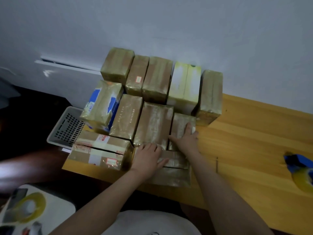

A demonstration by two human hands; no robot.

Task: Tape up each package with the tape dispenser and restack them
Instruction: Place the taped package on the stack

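Under the left hand (147, 157), the package (177, 160) lies crosswise.

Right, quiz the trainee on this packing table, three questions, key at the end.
1. True or false: the right hand holds the blue tape dispenser.
2. Where is the grey basket? A) left of the packages B) on top of them C) beside the dispenser
3. Fill in: the left hand rests, fingers straight, on a taped ___.
Key: 1 false, the dispenser lies alone on the table, to the right. 2 A. 3 package.
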